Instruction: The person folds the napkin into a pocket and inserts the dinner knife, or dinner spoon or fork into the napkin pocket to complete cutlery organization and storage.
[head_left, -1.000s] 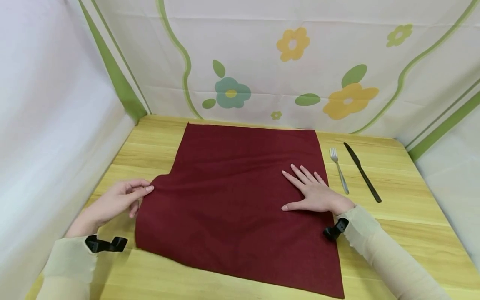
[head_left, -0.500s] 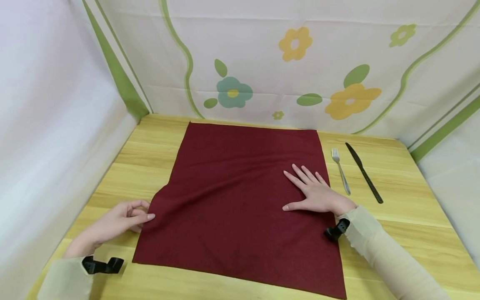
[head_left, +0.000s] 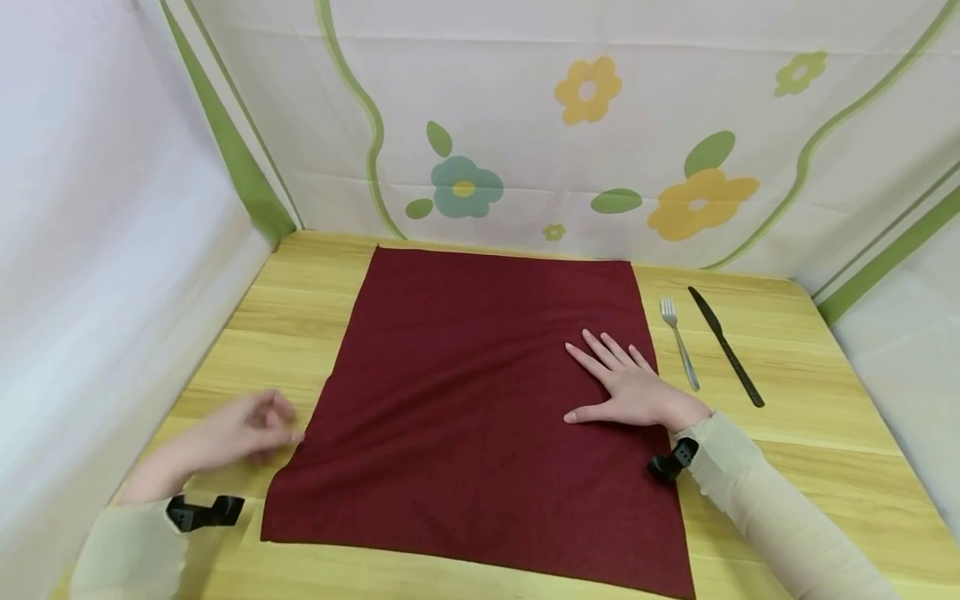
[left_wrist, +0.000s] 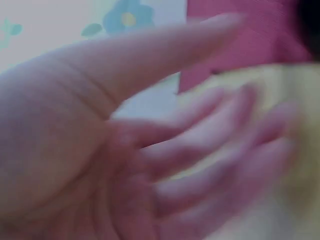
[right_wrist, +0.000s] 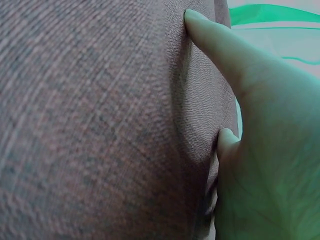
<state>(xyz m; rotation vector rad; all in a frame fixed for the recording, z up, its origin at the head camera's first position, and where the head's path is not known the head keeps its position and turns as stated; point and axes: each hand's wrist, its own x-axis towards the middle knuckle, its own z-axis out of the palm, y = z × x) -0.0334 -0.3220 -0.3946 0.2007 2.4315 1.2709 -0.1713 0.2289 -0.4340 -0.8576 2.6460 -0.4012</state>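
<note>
A dark red cloth (head_left: pixel 450 400) lies spread on the wooden table, with soft diagonal wrinkles and a slightly bent left edge. Just beside that edge is my left hand (head_left: pixel 240 433), blurred, its fingers loosely bent. In the left wrist view the thumb (left_wrist: pixel 150 57) stands apart from the fingers, with nothing held between them. My right hand (head_left: pixel 626 392) rests on the cloth near its right edge, fingers spread. The right wrist view shows the thumb (right_wrist: pixel 215 37) touching the woven fabric.
To the right of the cloth lie a silver fork (head_left: pixel 678 342) and a black knife (head_left: pixel 726 346) on the table (head_left: pixel 810 467). White curtains with printed flowers (head_left: pixel 525 125) stand behind the table and at both sides.
My left hand has drawn the cloth's left edge toward the near side and let go of it. The raised left part has flattened. My right hand has stayed in place.
</note>
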